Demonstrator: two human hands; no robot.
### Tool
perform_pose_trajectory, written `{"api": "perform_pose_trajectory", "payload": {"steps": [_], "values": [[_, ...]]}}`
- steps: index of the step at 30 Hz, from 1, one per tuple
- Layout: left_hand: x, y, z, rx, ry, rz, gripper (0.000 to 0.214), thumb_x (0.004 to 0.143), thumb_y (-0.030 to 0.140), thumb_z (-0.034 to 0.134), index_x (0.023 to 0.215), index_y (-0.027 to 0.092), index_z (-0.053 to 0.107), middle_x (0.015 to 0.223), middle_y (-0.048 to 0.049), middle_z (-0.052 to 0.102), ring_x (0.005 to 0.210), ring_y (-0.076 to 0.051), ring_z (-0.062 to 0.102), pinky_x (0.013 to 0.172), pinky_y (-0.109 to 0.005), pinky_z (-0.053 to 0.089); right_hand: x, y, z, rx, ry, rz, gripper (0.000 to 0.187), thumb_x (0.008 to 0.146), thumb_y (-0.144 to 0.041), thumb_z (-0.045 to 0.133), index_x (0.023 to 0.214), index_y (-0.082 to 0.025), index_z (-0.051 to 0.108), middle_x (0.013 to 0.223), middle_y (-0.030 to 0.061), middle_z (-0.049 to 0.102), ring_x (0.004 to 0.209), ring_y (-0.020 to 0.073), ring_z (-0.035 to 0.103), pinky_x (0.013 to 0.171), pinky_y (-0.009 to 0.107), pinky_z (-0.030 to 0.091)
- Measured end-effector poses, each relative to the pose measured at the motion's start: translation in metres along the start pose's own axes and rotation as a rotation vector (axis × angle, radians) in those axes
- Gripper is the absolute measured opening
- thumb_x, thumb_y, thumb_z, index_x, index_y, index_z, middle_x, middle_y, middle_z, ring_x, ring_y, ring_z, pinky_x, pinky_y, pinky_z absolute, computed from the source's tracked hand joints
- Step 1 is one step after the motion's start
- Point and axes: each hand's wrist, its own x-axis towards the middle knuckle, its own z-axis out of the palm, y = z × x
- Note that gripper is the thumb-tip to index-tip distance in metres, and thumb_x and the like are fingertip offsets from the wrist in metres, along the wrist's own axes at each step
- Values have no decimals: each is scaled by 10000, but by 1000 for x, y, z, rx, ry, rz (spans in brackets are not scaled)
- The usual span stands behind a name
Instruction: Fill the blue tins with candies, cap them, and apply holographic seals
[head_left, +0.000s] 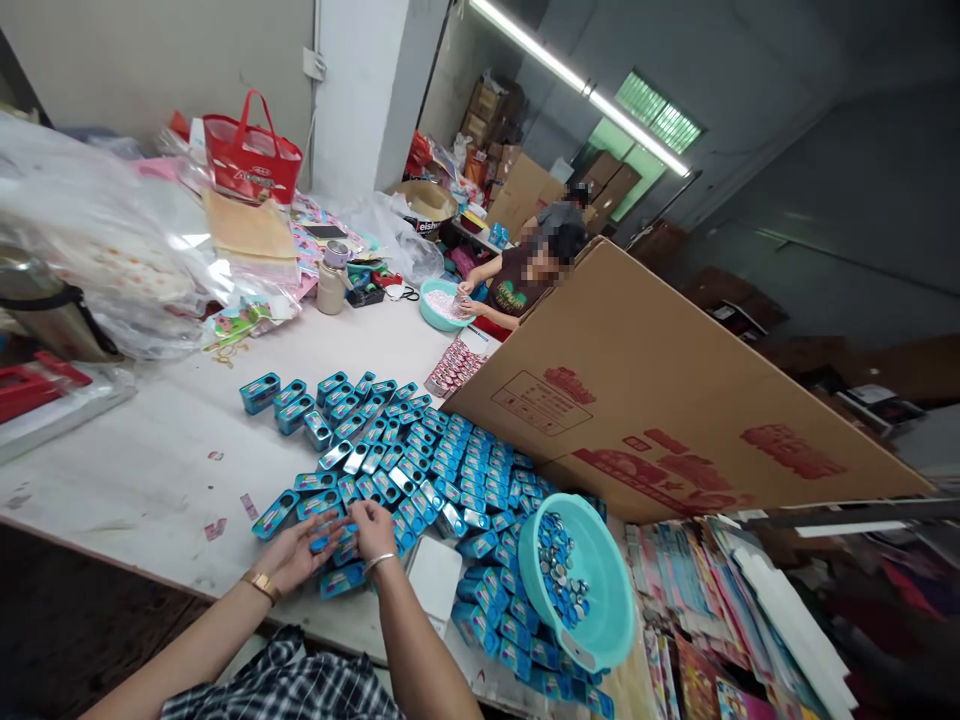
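Note:
My left hand [298, 552] is turned palm up, its fingers partly stretched, with a small round blue cap [320, 545] resting in it. Beside it, the fingers of my right hand [375, 533] are pinched together over the small blue tins; what sits between the fingertips is hidden. Many blue rectangular tins [351, 425] stand in loose rows on the table, some showing dark round holes in their tops. To the right, a turquoise basin [616, 600] holds blue and silver round caps [559, 575].
A large cardboard sheet [675, 400] leans along the table's right side. Near my right forearm lies a white box-like object [435, 575]. Across the table a person [517, 285] works at another basin [431, 312]. A bottle [332, 285], a red bag [251, 160] and plastic wrapping [97, 230] are at left.

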Motion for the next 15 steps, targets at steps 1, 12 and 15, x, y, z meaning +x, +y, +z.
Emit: {"api": "perform_pose_trajectory", "payload": {"steps": [1,12,15], "values": [[1,3,-3,3,27,4,262,931,282,417,1064,164,609,1003,-132,731,1002,-210,711,901,-340,566,5,1,-6,171,2,110,272,937,-395,458,894,-181,620,771,28,680,491,113,535,411,208,407],[35,19,-21,383,232,135,384,680,261,678,1041,162,593,962,-101,741,806,-224,738,681,-272,557,33,16,-33,740,-1,485,102,853,-255,591,887,-188,521,786,31,673,465,57,521,367,125,293],[44,22,-21,535,246,157,347,694,340,659,992,170,611,886,-59,736,677,-209,721,557,-256,520,39,12,-34,674,-65,447,103,852,-243,582,921,-176,545,833,42,694,480,53,526,383,135,314]]}}
